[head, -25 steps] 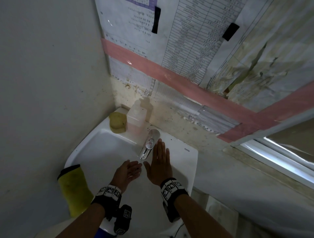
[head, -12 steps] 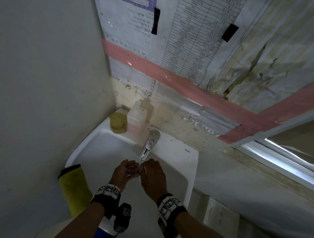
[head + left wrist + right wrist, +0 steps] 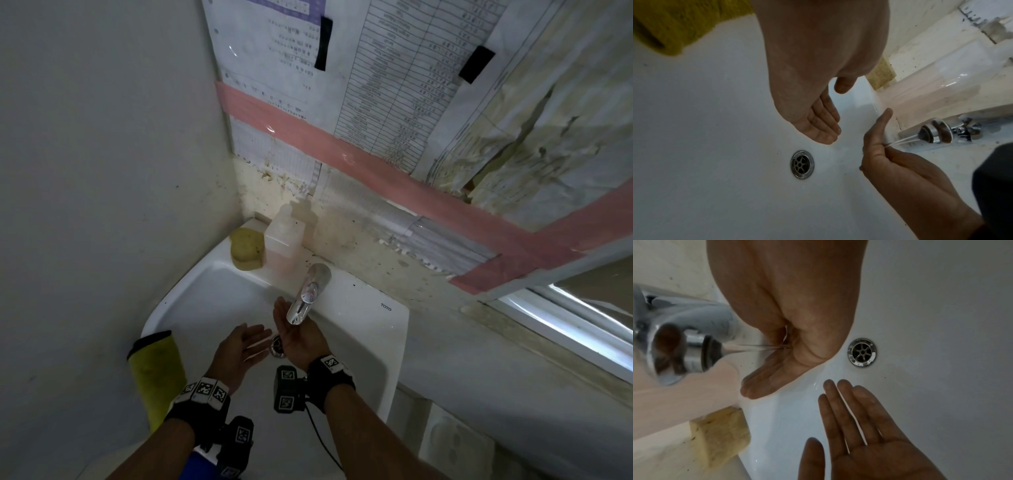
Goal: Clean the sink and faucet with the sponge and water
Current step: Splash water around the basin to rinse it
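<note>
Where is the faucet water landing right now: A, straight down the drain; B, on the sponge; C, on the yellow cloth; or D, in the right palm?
D: the thin stream from the faucet lands in the cupped right hand.

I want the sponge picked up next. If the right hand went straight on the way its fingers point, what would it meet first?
Probably the sink's back wall below the soap bottle; the sponge sits left of that line. Right hand is open under the faucet. Depth is unclear.
</note>
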